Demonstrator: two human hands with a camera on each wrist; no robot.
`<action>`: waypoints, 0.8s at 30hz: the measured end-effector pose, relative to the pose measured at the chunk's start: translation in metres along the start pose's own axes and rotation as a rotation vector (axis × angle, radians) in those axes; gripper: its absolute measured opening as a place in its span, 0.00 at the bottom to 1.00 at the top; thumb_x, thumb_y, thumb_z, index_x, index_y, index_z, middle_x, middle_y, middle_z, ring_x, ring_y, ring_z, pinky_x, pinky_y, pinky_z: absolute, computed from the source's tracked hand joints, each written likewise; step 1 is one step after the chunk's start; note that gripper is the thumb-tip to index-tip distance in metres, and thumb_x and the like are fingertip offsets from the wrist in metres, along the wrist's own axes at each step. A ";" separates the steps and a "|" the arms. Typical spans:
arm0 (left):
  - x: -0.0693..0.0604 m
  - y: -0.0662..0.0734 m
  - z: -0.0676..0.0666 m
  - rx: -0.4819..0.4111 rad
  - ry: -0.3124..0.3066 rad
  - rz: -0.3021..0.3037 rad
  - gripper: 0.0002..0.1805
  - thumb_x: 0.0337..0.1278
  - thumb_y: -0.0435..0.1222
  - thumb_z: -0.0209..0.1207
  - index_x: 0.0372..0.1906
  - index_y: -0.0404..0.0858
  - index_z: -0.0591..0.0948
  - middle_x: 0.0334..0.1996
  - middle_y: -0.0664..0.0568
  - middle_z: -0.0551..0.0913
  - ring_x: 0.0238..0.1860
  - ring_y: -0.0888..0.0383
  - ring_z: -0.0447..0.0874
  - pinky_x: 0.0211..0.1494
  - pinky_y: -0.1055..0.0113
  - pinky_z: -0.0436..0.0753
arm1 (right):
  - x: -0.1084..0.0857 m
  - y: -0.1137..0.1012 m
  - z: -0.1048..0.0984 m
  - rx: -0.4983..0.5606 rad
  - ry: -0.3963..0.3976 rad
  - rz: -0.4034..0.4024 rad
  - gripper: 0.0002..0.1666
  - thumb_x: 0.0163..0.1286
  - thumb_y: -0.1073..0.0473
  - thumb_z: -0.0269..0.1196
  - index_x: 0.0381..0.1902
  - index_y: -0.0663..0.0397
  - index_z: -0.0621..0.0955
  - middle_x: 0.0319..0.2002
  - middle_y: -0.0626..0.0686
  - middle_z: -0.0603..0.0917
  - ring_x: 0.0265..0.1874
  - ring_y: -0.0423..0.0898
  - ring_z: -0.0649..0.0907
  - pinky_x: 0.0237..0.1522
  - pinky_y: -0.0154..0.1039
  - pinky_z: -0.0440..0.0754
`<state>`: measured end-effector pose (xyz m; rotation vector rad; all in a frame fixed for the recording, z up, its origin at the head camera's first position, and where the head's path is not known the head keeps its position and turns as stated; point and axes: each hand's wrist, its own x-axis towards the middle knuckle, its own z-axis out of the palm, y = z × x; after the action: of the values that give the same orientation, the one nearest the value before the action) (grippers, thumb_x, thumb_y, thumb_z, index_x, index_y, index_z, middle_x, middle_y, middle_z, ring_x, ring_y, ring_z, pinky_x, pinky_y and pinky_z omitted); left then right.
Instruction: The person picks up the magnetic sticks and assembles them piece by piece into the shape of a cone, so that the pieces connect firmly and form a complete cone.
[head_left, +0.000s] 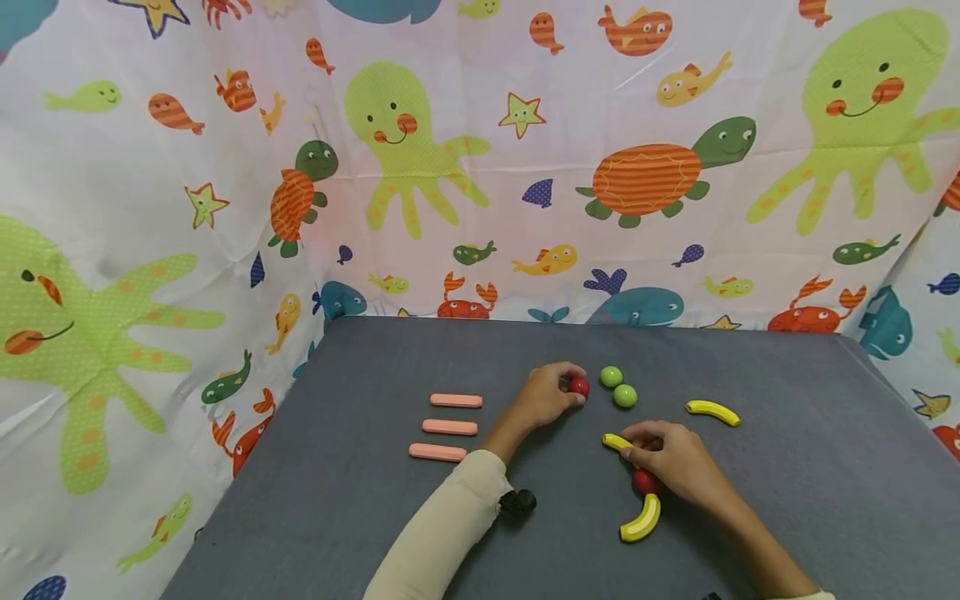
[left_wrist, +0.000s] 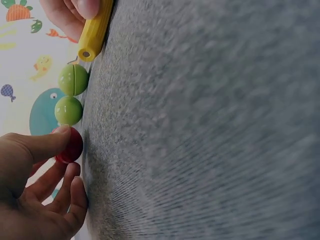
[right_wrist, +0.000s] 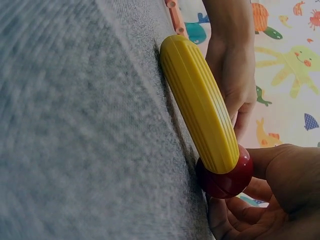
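Note:
My left hand (head_left: pixel 546 395) pinches a red ball (head_left: pixel 579 386) between thumb and fingers, just left of two green balls (head_left: pixel 625 396). The left wrist view shows the same red ball (left_wrist: pixel 73 145) under the thumb, close to the cloth. Nearer me, my right hand (head_left: pixel 675 458) pinches a curved yellow piece (head_left: pixel 616 442), its far end partly covered by the fingers. Against that piece's lower end sits a second red ball (head_left: pixel 645 481), and another curved yellow piece (head_left: pixel 642 520) touches the ball from below. In the right wrist view this yellow piece (right_wrist: pixel 200 105) meets the red ball (right_wrist: pixel 230 177).
Three pink sticks (head_left: pixel 450 427) lie in a column left of my left forearm. A separate curved yellow piece (head_left: pixel 712 412) lies to the right. Grey cloth (head_left: pixel 337 517) covers the table, with a sea-animal curtain (head_left: pixel 525 250) behind it. A black device (head_left: pixel 517 502) sits at my left wrist.

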<state>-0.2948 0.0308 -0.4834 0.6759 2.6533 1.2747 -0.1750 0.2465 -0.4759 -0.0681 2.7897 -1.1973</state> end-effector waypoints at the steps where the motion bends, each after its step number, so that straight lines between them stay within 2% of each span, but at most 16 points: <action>1: -0.001 0.000 0.000 0.002 0.001 0.005 0.21 0.66 0.34 0.72 0.62 0.42 0.86 0.52 0.53 0.89 0.43 0.62 0.81 0.50 0.71 0.79 | 0.000 0.000 0.000 -0.002 0.002 -0.001 0.16 0.70 0.55 0.74 0.51 0.57 0.89 0.38 0.48 0.89 0.37 0.43 0.84 0.38 0.37 0.81; 8: -0.014 -0.003 -0.002 -0.049 0.030 0.053 0.21 0.67 0.36 0.71 0.63 0.42 0.86 0.54 0.50 0.87 0.48 0.58 0.81 0.53 0.68 0.80 | 0.000 -0.001 -0.002 -0.021 0.007 0.006 0.17 0.70 0.54 0.73 0.52 0.57 0.90 0.46 0.52 0.91 0.41 0.44 0.86 0.42 0.42 0.83; 13: -0.027 -0.004 -0.007 -0.104 0.026 0.031 0.19 0.66 0.38 0.72 0.60 0.42 0.88 0.52 0.51 0.88 0.51 0.57 0.82 0.52 0.67 0.80 | -0.001 -0.001 -0.002 -0.025 0.009 0.009 0.16 0.71 0.54 0.73 0.52 0.56 0.90 0.48 0.54 0.90 0.43 0.45 0.86 0.43 0.43 0.83; 20: -0.043 -0.001 -0.014 -0.193 -0.027 -0.031 0.21 0.62 0.40 0.75 0.60 0.45 0.88 0.47 0.55 0.87 0.38 0.61 0.83 0.38 0.69 0.82 | -0.001 0.000 -0.001 -0.033 0.018 -0.019 0.15 0.71 0.54 0.72 0.50 0.56 0.90 0.48 0.53 0.88 0.42 0.45 0.86 0.44 0.44 0.83; 24: -0.052 0.001 -0.016 -0.241 -0.042 -0.027 0.23 0.60 0.37 0.76 0.61 0.44 0.87 0.48 0.56 0.87 0.39 0.62 0.83 0.36 0.69 0.82 | -0.001 0.000 -0.001 -0.021 0.014 -0.011 0.15 0.71 0.54 0.72 0.50 0.55 0.90 0.46 0.51 0.89 0.42 0.44 0.85 0.44 0.43 0.83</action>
<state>-0.2527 -0.0031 -0.4768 0.6213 2.4125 1.5220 -0.1737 0.2468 -0.4750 -0.0766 2.8177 -1.1754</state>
